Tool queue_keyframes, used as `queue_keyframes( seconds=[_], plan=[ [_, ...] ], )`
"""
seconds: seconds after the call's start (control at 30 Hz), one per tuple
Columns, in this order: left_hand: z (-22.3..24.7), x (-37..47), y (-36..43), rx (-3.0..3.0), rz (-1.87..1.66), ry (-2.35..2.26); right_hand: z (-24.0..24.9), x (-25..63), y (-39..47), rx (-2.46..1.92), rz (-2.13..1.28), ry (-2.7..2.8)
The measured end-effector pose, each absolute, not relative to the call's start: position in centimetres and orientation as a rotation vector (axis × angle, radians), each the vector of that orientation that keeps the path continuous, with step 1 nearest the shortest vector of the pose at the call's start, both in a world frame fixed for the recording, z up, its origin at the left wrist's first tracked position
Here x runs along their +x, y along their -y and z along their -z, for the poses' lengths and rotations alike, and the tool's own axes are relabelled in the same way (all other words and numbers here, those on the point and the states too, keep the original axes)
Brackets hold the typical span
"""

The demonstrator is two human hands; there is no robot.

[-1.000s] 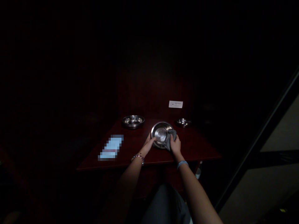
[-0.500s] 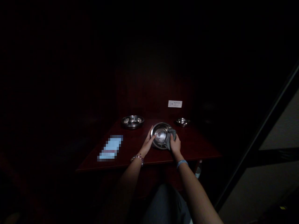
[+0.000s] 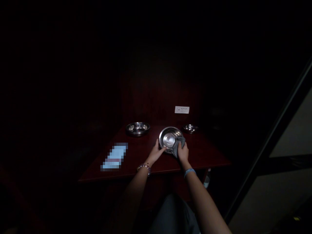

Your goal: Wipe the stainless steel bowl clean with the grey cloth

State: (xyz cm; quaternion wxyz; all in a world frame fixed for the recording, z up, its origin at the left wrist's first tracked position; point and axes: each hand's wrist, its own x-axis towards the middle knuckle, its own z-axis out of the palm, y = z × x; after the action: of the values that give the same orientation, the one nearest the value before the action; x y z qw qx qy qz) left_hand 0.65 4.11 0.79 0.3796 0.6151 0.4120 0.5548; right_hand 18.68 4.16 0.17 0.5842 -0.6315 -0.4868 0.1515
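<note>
A shiny metal bowl (image 3: 168, 139) is tilted toward me above the front half of a dark red table (image 3: 143, 162). My left hand (image 3: 156, 153) grips its lower left rim, the thumb over the edge. On the right side, my right hand (image 3: 183, 152) presses a grey cloth (image 3: 178, 146) against the rim and inner wall. The fingers behind the bowl and under the cloth are hidden.
A wider metal bowl (image 3: 137, 129) rests at the back left of the table, a smaller one (image 3: 190, 129) at the back right. A blurred bright flat object (image 3: 115, 157) lies front left. A bottle (image 3: 207, 178) stands below the right edge.
The bowl has turned and shifted slightly right. My left hand has slid lower along its rim, with the thumb now at the edge instead of inside. The cloth is still in my right hand.
</note>
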Motion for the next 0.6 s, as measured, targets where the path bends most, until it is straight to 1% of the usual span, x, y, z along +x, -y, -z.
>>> queue_keyframes(
  seconds=[0.2,0.43,0.6],
  plan=[
    [-0.30,0.29,-5.22,1.528,-1.492,-0.988,-0.11,18.53,-4.17,-1.456,-0.367,1.198],
    [-0.86,0.20,-4.67,1.440,-1.497,-1.137,-0.01,18.56,-4.39,-1.494,-0.378,1.233],
    [-0.70,0.52,-4.77,1.458,-1.507,-1.119,-0.15,18.57,-4.22,-1.442,-0.372,1.235]
  ],
)
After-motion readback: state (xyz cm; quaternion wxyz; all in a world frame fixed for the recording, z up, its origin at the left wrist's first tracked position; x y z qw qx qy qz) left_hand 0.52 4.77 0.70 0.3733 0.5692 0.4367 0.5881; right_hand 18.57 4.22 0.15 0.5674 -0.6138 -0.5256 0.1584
